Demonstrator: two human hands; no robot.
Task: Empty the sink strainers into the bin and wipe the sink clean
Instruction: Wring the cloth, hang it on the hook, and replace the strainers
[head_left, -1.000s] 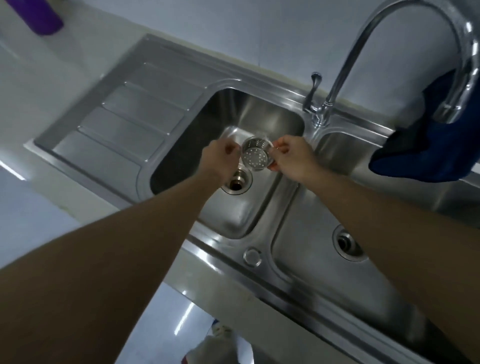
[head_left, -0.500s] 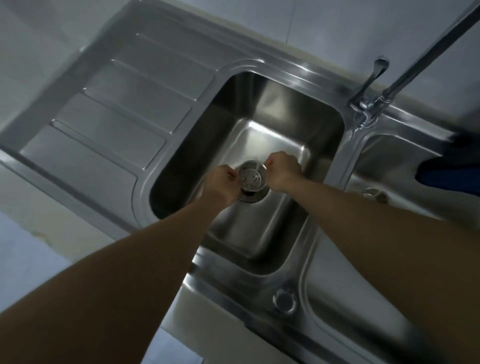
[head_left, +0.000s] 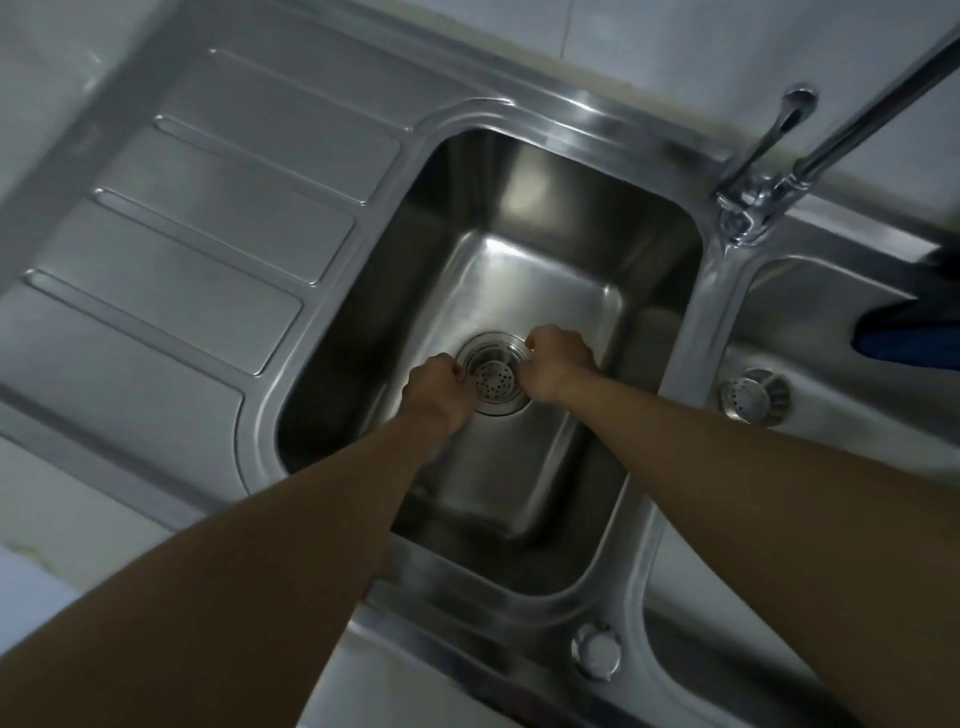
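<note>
A round perforated steel strainer (head_left: 493, 379) sits in the drain at the bottom of the left basin (head_left: 545, 218) of the steel double sink. My left hand (head_left: 434, 387) pinches its left rim and my right hand (head_left: 558, 364) pinches its right rim, fingers curled. A second strainer (head_left: 753, 397) lies on its side in the right basin (head_left: 831, 291), apart from both hands. A dark blue cloth (head_left: 909, 332) hangs at the right edge over the right basin.
A ribbed draining board (head_left: 208, 234) stretches left of the basin. The chrome tap with lever (head_left: 753, 202) stands behind the divider, its spout running off the top right. A round plug cap (head_left: 596, 650) sits on the front rim. White wall behind.
Both hands have lowered the strainer from above the basin down into the left drain. The camera has leaned in over the sink.
</note>
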